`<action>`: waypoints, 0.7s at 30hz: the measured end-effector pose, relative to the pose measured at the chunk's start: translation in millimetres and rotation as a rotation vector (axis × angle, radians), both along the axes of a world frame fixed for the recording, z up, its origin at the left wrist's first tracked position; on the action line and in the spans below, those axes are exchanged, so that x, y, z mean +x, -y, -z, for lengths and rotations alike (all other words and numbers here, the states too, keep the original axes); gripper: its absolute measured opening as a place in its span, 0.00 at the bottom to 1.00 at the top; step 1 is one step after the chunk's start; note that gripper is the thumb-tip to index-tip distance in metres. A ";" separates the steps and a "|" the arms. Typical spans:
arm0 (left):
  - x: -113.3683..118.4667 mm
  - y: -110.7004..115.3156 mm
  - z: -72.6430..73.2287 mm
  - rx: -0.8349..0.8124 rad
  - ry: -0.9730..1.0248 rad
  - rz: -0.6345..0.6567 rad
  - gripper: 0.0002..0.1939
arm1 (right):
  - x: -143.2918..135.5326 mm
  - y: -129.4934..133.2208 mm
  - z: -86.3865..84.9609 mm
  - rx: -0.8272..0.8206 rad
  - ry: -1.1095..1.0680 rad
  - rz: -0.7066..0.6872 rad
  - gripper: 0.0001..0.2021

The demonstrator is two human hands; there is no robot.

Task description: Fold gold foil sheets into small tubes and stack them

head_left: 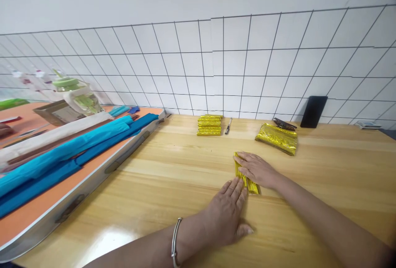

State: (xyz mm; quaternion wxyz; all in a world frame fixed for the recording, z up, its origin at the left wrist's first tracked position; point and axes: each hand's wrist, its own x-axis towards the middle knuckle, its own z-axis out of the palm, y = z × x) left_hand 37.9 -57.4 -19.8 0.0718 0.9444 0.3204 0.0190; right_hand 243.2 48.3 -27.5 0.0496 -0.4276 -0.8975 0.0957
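Both my hands press on a partly folded sheet of gold foil (253, 187) lying on the wooden table. My left hand (227, 208), with a silver bangle at the wrist, rests flat with its fingertips at the foil's near left edge and its thumb apart. Across the upper part of the foil lies my right hand (258, 169), its fingers stretched out to the left. The hands cover some of the foil's creases. Farther back is a stack of folded gold foil strips (209, 126). A wider gold foil piece (276, 138) lies to the right.
A pen (228, 126) lies beside the strips. Behind the wide foil are a dark stapler-like object (284, 124) and a black phone (313, 112) leaning on the tiled wall. At left, an orange surface (89, 167) holds blue rolls (71, 146), a box (57, 112) and a green-lidded bottle (83, 98).
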 end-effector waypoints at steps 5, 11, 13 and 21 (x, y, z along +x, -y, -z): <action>2.5 9.6 -0.8 0.105 -0.009 0.010 0.36 | -2.9 1.7 8.1 0.080 0.006 0.034 0.24; 2.0 17.7 -2.7 0.251 -0.010 0.048 0.29 | -4.4 2.5 13.8 0.135 0.071 0.022 0.25; 1.2 19.3 -6.6 0.261 -0.021 0.067 0.26 | -5.0 2.3 14.7 0.140 0.082 0.022 0.26; -5.8 9.1 -22.7 0.087 0.050 0.074 0.19 | -5.6 5.0 13.9 0.170 0.094 0.018 0.28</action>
